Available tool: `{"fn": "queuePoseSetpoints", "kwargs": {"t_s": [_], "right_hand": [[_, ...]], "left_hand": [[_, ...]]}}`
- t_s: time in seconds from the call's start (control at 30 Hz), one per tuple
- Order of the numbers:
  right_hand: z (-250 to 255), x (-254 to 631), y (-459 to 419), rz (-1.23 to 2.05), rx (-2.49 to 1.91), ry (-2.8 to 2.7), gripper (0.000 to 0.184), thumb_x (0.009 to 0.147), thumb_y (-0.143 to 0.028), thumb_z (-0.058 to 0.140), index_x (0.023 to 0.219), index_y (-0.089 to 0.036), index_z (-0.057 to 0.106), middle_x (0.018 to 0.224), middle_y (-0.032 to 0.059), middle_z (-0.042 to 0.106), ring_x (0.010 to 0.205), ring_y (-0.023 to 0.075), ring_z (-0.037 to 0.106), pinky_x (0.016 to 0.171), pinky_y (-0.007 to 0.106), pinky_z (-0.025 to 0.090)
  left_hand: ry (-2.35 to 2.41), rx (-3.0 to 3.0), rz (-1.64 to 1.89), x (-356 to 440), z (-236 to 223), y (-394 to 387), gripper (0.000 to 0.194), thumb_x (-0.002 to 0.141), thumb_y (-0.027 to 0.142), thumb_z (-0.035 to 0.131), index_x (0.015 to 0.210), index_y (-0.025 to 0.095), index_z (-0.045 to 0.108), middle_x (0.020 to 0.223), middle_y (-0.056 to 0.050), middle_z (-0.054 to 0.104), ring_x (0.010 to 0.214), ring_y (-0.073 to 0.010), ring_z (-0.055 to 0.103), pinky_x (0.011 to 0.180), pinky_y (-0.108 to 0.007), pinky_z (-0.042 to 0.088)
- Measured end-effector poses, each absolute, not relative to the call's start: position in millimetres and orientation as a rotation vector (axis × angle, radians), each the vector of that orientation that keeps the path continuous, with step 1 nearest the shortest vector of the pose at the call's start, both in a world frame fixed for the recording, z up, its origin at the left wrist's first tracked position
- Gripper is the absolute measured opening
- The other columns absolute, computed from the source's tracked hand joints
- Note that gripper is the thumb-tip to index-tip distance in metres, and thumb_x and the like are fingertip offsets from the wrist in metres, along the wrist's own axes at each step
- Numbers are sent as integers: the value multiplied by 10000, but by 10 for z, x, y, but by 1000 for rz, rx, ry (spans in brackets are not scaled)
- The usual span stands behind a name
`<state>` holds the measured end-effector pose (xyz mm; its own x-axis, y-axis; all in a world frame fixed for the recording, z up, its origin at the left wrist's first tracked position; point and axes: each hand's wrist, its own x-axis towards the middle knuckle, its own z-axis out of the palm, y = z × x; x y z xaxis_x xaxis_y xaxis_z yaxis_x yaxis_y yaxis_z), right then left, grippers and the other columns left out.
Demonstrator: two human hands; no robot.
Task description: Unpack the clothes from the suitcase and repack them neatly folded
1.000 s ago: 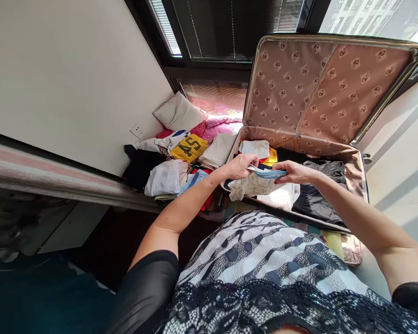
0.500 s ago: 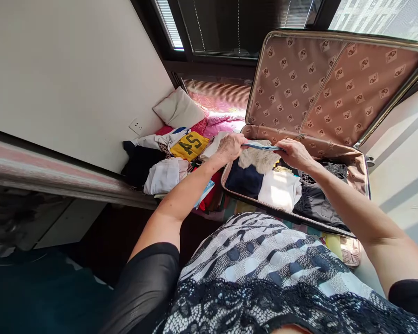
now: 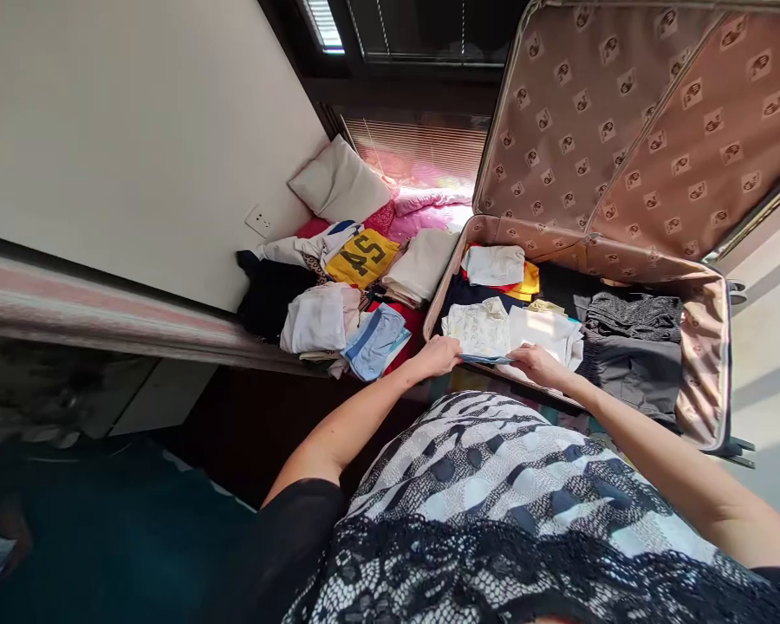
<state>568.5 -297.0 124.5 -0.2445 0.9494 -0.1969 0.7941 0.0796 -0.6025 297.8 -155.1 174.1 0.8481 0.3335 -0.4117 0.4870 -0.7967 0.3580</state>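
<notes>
- Left of centre, on the bed: loose stacks of folded clothes. A yellow jersey with dark numerals lies uppermost; a white folded bundle sits below it; a light blue folded piece lies nearest the suitcase rim.
- Upper middle: a white pillow against the wall, beneath the window blind.
- Centre: left hand, fingers closed in a pinch on the left end of a thin blue-edged band, the edge of a pale patterned garment.
- The garment lies in the near-left corner of the open suitcase, on top of dark clothing, touching a white folded item on its right.
- Just right of centre: right hand, fingers likewise pinched on the other end of the same band, so the edge is stretched flat between the two hands.
- Handling judgement: light, limp cloth, not fragile; it will sag wherever unsupported. The banded edge looks the firmest place to grip, one hand at each end.
- Right: dark grey clothing fills the rest of the case; the patterned lid stands upright.
</notes>
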Motion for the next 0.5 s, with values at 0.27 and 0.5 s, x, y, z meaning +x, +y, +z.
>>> {"fn": "queuePoseSetpoints", "kwargs": {"t_s": [0.27,0.5], "right_hand": [[1070,6079,-2314,1168,-1907,-1890,280,946,-303,601,1092,-205,820,813,48,748,743,199,660,718,283,500],[831,6060,-1679,794,-2198,-1835,457,978,-237,573,1409,-147,694,1321,192,728,1146,315,663,965,392,524]], "left_hand": [[814,2434,-447,3217,1629,-1127,256,1061,193,552,1091,128,798,1094,-159,805,1078,-270,753,938,-303,528],[1137,2447,-460,3620,1302,-841,503,1022,103,532,1519,31,551,1420,-294,660,1295,-353,671,1070,-417,521]]}}
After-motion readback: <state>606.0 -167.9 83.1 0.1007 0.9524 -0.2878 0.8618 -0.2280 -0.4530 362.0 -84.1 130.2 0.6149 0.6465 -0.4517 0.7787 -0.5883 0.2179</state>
